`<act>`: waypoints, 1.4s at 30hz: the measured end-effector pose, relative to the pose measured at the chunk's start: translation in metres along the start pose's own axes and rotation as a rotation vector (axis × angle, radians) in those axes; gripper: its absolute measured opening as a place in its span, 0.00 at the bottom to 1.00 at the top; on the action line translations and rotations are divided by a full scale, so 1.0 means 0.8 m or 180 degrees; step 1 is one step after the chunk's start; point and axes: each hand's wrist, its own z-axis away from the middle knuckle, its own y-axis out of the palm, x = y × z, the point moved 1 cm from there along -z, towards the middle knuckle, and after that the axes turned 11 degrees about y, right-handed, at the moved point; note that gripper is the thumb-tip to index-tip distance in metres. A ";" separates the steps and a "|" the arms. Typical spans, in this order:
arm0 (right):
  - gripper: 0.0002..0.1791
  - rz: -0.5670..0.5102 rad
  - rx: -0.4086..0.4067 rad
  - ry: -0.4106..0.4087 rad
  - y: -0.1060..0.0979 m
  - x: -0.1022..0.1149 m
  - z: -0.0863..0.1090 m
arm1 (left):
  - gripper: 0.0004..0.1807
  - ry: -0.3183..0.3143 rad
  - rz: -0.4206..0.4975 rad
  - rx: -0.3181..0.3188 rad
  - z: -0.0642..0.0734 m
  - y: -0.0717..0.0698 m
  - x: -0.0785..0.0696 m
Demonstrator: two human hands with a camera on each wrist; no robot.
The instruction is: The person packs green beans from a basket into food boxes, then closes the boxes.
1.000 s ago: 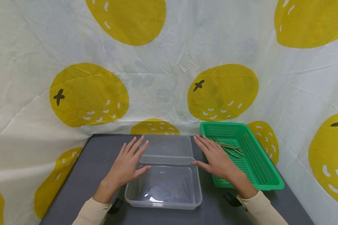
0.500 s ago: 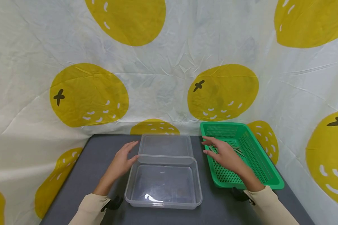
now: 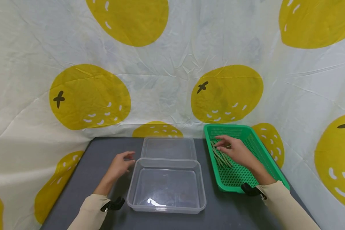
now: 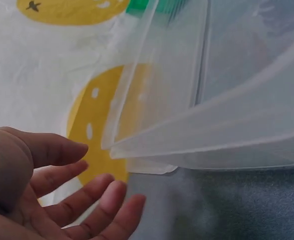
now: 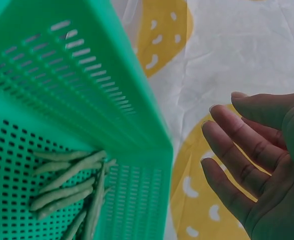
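Several green beans (image 3: 222,159) lie on the floor of a green perforated basket (image 3: 235,179), toward its left side; the right wrist view shows the same beans (image 5: 69,180) in a loose bunch. Over the basket hovers my right hand (image 3: 235,151), fingers loosely bent and holding nothing. My left hand (image 3: 119,166) is in the air just left of a clear plastic container (image 3: 166,188), also holding nothing. In the left wrist view its relaxed fingers (image 4: 106,200) are apart from the container's corner. The container stands without its lid, and no contents show inside.
Behind the container lies a flat clear lid (image 3: 169,148) on the dark grey table (image 3: 109,150). A white cloth (image 3: 161,105) with yellow fruit prints hangs along the table's back and sides. The basket stands near the table's right edge.
My right hand has moved right from beside the basket to over it. My left hand has drawn back, down and left, from above the container. More of the beans now show.
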 end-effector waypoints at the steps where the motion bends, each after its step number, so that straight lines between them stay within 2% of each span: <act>1: 0.25 0.0016 -0.0002 0.0010 -0.001 -0.002 -0.001 | 0.22 -0.0086 0.0057 0.0034 0.000 0.000 0.003; 5: 0.24 0.0065 0.0007 0.0041 -0.006 -0.009 -0.006 | 0.22 -0.0471 0.0377 0.0158 0.000 0.002 0.011; 7: 0.24 0.0094 0.0010 0.0037 -0.007 -0.014 -0.009 | 0.22 -0.0602 0.0509 0.0171 0.000 0.003 0.015; 13: 0.24 0.0112 0.0055 0.0023 -0.013 -0.031 -0.017 | 0.19 -0.0771 0.0688 0.0178 0.000 0.006 0.023; 29: 0.25 -0.0079 0.0476 0.0436 -0.014 -0.077 -0.032 | 0.17 -0.0862 0.0758 0.0173 -0.001 0.006 0.028; 36: 0.22 -0.0121 0.0576 0.0391 -0.003 -0.094 -0.040 | 0.16 -0.0914 0.0783 0.0139 -0.004 0.007 0.032; 42: 0.22 -0.0180 0.0599 0.0565 0.003 -0.106 -0.047 | 0.17 -0.0903 0.0799 0.0124 -0.004 0.008 0.031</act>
